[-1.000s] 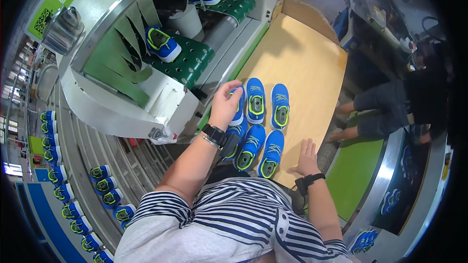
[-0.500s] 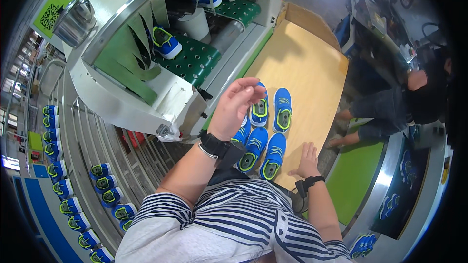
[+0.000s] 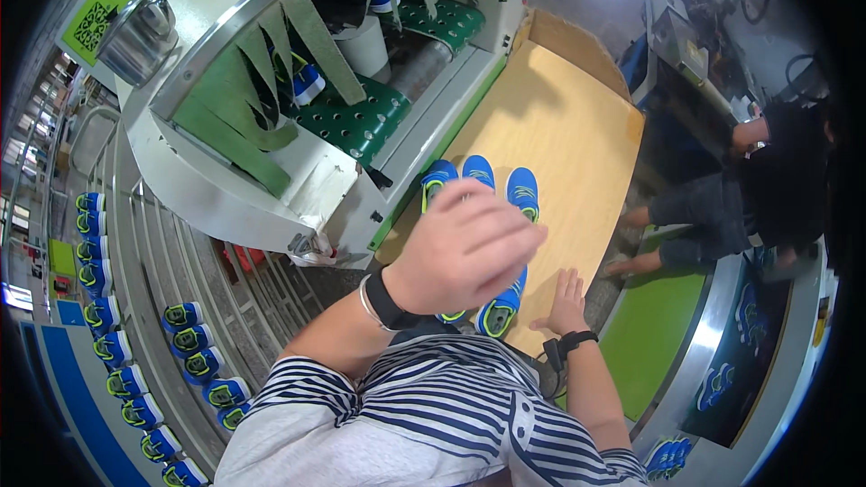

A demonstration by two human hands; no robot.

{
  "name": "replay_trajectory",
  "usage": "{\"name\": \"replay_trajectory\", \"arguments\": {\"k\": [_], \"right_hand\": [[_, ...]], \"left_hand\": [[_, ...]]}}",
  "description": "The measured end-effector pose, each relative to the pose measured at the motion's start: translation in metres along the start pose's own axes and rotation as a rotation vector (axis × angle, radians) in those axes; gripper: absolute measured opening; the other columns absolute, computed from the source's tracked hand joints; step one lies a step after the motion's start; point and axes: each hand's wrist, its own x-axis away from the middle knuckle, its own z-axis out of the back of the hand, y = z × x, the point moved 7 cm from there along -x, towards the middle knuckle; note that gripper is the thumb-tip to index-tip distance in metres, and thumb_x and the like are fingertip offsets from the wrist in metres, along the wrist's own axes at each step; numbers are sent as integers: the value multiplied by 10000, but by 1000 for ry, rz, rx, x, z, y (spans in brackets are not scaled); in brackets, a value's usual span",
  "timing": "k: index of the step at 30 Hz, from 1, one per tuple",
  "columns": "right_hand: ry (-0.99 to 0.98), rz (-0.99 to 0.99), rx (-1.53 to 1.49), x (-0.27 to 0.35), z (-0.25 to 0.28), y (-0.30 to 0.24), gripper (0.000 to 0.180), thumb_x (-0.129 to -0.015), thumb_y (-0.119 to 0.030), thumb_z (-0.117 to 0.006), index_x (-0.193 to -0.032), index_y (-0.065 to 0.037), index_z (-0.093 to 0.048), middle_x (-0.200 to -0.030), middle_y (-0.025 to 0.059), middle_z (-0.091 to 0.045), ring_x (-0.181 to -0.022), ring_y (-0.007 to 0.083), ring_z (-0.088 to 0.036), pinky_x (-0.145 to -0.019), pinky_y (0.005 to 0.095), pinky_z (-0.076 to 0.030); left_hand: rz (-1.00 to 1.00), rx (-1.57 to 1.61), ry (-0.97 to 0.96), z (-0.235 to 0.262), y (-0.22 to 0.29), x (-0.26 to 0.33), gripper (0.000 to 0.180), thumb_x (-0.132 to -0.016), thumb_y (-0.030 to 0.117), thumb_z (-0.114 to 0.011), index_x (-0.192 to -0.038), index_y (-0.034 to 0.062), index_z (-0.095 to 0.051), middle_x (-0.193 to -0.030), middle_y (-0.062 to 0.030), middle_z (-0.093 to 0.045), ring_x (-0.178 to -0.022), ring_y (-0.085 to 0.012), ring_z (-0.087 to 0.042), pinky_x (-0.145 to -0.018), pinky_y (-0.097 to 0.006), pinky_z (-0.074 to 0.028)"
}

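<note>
Head view gives me the person's left hand (image 3: 465, 248) across the centre of the frame, back toward my camera, its fingers bent and lying side by side. Its palm is hidden, so I cannot tell whether it grips anything, or whether it touches the blue shoes (image 3: 499, 311) that it partly covers. I see them on the pale wooden worktop (image 3: 577, 117): three toes point up past the knuckles, and below the hand one shoe shows its lime-edged opening, with a sliver of another beside it. Right of these, the right hand (image 3: 566, 302) lies flat near the worktop's edge, fingers straight, thumb out to the side, holding nothing I can see.

At upper left I have a pale machine (image 3: 167, 135) hung with green strips (image 3: 216, 117). A perforated green belt (image 3: 361, 122) runs out from it, and a blue-and-white shoe (image 3: 308, 81) sits there, partly behind the strips. A shiny metal pot (image 3: 137, 41) stands on top of the machine. More blue shoes (image 3: 194, 341) line up in rows at lower left, by a metal rack (image 3: 266, 302). Far right, I make out a co-worker in dark clothes (image 3: 776, 162).
</note>
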Motion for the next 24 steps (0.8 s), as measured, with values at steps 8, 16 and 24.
{"name": "replay_trajectory", "arguments": {"k": [8,16,24], "right_hand": [[-44,-20,13,0,-1,-1,1594,-484,-442,-989,-1609,-77,80,-1665,244,114,-1543,442,47,-1199,598,-205],[-55,-33,15,-6,-7,3,1605,-489,-454,-987,-1606,-77,101,-1665,241,129,-1544,440,60,-1197,592,-210],[-43,-28,23,-5,-5,1,1598,-479,-454,-985,-1608,-70,78,-1666,243,120,-1543,443,50,-1190,620,-209]], "left_hand": [[-275,-34,-198,-42,32,12,271,-816,122,-650,-1072,37,-680,-921,-33,-637,-878,-188,-637,-870,-369,-522],[-235,150,-307,-62,27,19,282,-816,96,-683,-1089,25,-670,-915,-50,-631,-883,-198,-635,-875,-382,-525],[565,2168,211,-29,-24,-2,154,-1024,195,-541,-1040,60,-613,-886,-84,-679,-841,-196,-665,-849,-372,-472]]}}
